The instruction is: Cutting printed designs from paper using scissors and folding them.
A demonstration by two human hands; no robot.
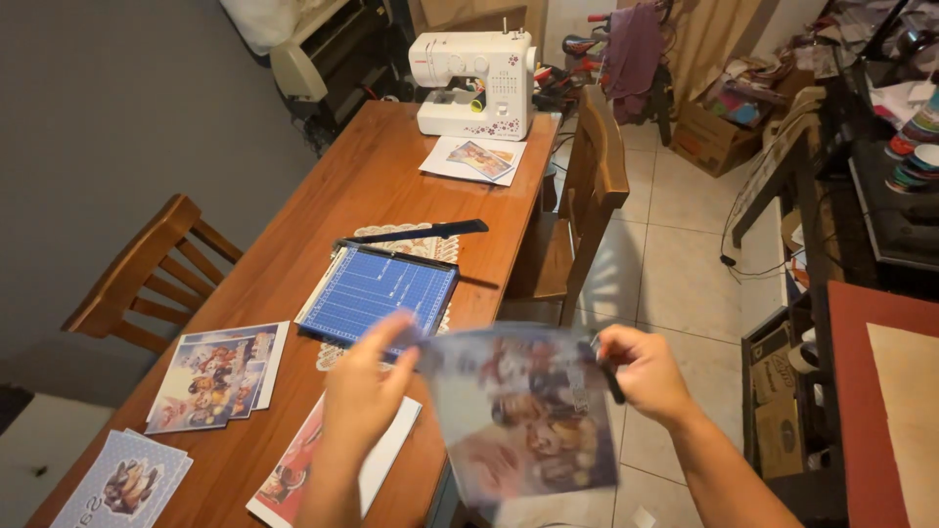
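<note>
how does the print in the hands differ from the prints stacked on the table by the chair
The held print is up in the air beyond the table edge, pinched by both hands, left hand and right hand; the stacked prints lie flat on the table, untouched. The held print is blurred; the stacked prints look sharp. Both are colourful picture prints.

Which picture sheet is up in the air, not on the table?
The blurry printed sheet held between the left hand and right hand; the other prints lie flat on the wooden table.

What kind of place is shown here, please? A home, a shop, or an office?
Probably a home room used for crafts: a wooden dining table with a white sewing machine and a blue paper trimmer, wooden chairs, and cluttered boxes on the tiled floor.
</note>
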